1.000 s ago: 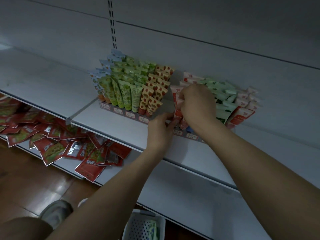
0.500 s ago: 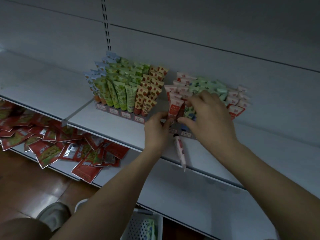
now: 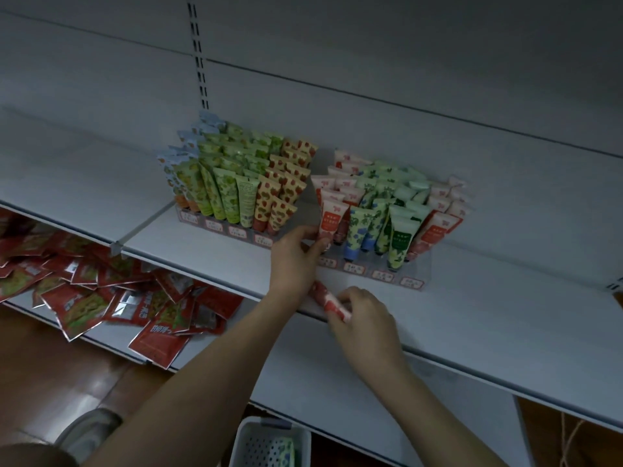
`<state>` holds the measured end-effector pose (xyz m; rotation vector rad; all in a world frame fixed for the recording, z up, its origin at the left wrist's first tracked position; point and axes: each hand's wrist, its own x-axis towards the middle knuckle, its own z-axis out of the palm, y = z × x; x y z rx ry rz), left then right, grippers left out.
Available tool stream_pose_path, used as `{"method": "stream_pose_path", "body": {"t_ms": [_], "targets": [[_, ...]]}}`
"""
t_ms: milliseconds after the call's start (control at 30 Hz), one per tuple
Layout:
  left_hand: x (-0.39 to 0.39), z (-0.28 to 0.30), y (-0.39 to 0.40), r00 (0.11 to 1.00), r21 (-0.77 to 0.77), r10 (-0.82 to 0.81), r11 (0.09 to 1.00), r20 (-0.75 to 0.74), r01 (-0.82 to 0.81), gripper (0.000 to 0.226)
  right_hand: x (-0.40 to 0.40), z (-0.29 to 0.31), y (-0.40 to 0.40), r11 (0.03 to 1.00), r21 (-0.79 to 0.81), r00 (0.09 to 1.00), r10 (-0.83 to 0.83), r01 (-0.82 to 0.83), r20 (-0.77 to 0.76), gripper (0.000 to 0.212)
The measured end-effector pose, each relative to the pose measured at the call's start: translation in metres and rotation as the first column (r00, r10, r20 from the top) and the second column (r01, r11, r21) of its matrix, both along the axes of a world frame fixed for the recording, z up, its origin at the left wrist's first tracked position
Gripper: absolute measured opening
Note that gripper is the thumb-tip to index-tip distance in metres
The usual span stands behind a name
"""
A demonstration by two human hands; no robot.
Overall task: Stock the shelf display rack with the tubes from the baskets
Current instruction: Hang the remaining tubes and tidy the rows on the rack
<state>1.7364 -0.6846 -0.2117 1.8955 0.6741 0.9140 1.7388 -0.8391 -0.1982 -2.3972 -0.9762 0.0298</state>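
Red-and-white, the loose plastic tube (image 3: 328, 299) lies flat on the grey metal shelf (image 3: 472, 318), at its front lip and under the right hand (image 3: 365, 320). Its long axis runs on a slant, one end reaching up and left toward the left wrist, the other tucked beneath the right fingers (image 3: 344, 303). Those fingers are curled over the tube's near end, thumb side below, and look to be pinching it; how firmly they have it I cannot tell, since the knuckles cover the contact.

The left hand (image 3: 296, 256) is ahead of and above the right, at the front left corner of the clear acrylic display rack (image 3: 416, 271). Its fingertips (image 3: 320, 244) touch the base of the front red-capped tube standing in the rack's leftmost column (image 3: 332, 219), thumb and forefinger bent around it, as if steadying it or parting a gap.

So the fallen tube is nearest the right hand, and the slot it wants lies just beyond and slightly left of those fingers, where the left hand waits. My judgement: the tube must be lifted, turned upright, cap down, and slid in beside the steadied one. Neighbouring tubes lean, so a clumsy entry could topple them.

A white perforated plastic basket (image 3: 269, 443) sits below.
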Motion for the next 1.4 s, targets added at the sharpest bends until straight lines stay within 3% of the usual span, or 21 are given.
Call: {"method": "stream_pose_path", "body": {"t_ms": [133, 300, 467, 700, 733, 867, 933, 1067, 1200, 1400], "targets": [[0.002, 0.006, 0.005, 1.0, -0.032, -0.02, 0.999, -0.024, 0.019, 0.013, 0.029, 0.028, -0.008, 0.97, 0.234, 0.99, -0.034, 0.066, -0.137, 0.008], [0.001, 0.006, 0.002, 0.999, -0.013, -0.014, 1.0, -0.036, 0.014, 0.009, 0.049, 0.07, -0.002, 0.957, 0.289, 0.993, 0.008, 0.026, -0.118, 0.001], [-0.001, 0.011, 0.001, 0.999, -0.008, -0.024, 1.0, -0.038, 0.024, 0.009, 0.063, 0.096, 0.011, 0.971, 0.216, 0.987, 0.069, -0.1, 0.146, 0.012], [-0.001, 0.012, 0.003, 0.999, 0.034, -0.02, 0.999, -0.039, 0.021, 0.011, 0.072, 0.099, 0.036, 0.978, 0.064, 0.901, 0.154, -0.196, 0.405, 0.007], [-0.001, 0.012, 0.002, 0.999, 0.033, -0.022, 0.999, -0.034, 0.023, 0.01, 0.073, 0.096, 0.039, 0.979, 0.007, 0.893, 0.182, -0.202, 0.412, 0.003], [0.0, 0.009, 0.001, 1.0, 0.018, -0.012, 1.0, -0.028, 0.012, 0.008, 0.071, 0.089, 0.046, 0.978, -0.129, 0.895, 0.203, -0.164, 0.397, 0.019], [-0.001, 0.007, 0.002, 1.0, 0.006, -0.003, 1.0, -0.026, 0.003, 0.007, 0.068, 0.093, 0.047, 0.98, -0.125, 0.884, 0.195, -0.156, 0.425, 0.016], [-0.002, 0.005, 0.003, 0.999, 0.032, 0.005, 0.999, -0.041, -0.004, 0.007, 0.065, 0.093, 0.056, 0.982, -0.041, 0.929, 0.189, -0.186, 0.318, 0.024], [-0.001, 0.006, 0.005, 0.999, 0.112, -0.031, 0.993, -0.039, 0.035, 0.007, 0.065, 0.09, 0.072, 0.999, -0.01, 0.946, 0.044, -0.043, 0.32, 0.017], [-0.001, 0.003, 0.007, 0.998, 0.119, -0.022, 0.992, -0.058, 0.029, 0.006, 0.067, 0.089, 0.083, 0.999, -0.037, 0.961, -0.009, 0.02, 0.276, 0.017]]}}
